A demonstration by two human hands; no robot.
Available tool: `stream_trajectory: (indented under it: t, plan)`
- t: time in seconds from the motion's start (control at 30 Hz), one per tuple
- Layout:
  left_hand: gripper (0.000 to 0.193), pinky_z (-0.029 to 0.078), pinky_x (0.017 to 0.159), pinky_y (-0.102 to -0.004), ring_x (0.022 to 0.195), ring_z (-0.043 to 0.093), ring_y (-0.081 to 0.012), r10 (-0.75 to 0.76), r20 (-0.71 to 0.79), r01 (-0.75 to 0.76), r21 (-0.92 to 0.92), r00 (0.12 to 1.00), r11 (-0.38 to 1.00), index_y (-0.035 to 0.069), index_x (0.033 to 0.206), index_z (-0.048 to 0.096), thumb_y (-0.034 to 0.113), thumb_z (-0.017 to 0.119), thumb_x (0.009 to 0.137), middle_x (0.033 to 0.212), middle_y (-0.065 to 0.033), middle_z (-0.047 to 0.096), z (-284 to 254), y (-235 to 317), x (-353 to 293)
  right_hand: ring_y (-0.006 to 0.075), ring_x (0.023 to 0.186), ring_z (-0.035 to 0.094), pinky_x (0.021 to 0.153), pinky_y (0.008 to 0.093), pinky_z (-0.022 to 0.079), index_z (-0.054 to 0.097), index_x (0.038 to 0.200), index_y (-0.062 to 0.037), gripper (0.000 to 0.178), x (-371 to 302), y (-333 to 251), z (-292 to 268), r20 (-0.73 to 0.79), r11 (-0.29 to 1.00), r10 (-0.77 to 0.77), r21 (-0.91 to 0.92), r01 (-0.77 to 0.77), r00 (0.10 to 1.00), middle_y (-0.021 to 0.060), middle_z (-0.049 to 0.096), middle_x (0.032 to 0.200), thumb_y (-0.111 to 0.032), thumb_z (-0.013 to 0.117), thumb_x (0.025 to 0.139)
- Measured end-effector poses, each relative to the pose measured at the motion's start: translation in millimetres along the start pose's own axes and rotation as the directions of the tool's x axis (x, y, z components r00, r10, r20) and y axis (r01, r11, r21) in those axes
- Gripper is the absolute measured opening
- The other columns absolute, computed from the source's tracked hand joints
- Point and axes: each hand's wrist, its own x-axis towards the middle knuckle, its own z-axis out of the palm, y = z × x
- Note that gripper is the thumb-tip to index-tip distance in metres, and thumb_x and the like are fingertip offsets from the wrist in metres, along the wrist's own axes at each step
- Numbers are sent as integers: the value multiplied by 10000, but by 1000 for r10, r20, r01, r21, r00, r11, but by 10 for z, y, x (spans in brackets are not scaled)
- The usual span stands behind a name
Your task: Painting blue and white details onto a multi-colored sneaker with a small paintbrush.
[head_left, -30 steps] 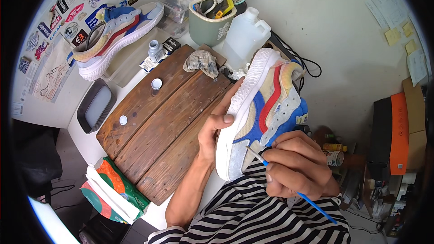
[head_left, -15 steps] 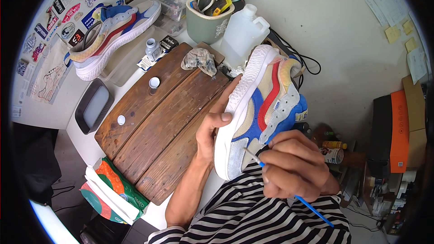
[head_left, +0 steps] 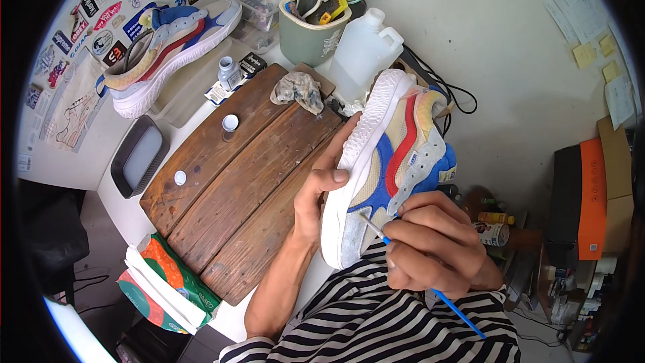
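One shoe (head_left: 396, 154), one paintbrush (head_left: 459, 314)

Wall stickers (head_left: 107, 15) and the green-orange packet (head_left: 185, 289) at the near-left edge of the bench (head_left: 126, 210) carry printed words; papers (head_left: 564, 10) on the right wall are too small for reading. The left hand (head_left: 322, 188) has its grip clamped around the shoe's sole, above the bench's near edge. The right hand (head_left: 437, 245) pinches the paintbrush. Since the earlier frame, its tip has come slightly closer to the blue trim (head_left: 371, 200). Whether it touches the grey toe panel (head_left: 351, 238), I cannot tell; the left fingers are partly hidden.
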Motion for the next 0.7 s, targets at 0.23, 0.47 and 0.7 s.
stream_trajectory:
  t: [0.23, 0.47, 0.7]
  plan:
    - [1000, 250, 1195, -379, 1402, 404, -347, 13, -7, -13, 3, 1000, 1000, -30, 1576, 228, 340, 552, 705, 1547, -272, 364, -58, -74, 38, 233, 686, 629, 655, 392, 579, 580, 950, 17, 228, 1, -96, 53, 54, 991, -105, 92, 100, 993, 165, 681, 812, -32, 705, 765]
    - [991, 246, 1192, -383, 1398, 403, -341, 77, 102, -75, -24, 992, 997, -30, 1573, 239, 338, 551, 708, 1541, -268, 373, -88, -104, 77, 267, 706, 614, 649, 400, 547, 576, 940, 14, 226, 6, 64, -4, 21, 980, 29, 197, -32, 999, 145, 643, 843, 1, 708, 758]
    - [995, 251, 1182, -373, 1387, 411, -333, 93, 117, -92, -12, 989, 996, -31, 1569, 257, 342, 560, 699, 1533, -265, 387, -104, -133, 108, 278, 676, 615, 616, 393, 537, 571, 952, 3, 251, 30, 78, 0, -36, 970, 81, 231, -71, 996, 117, 634, 806, 41, 659, 721]
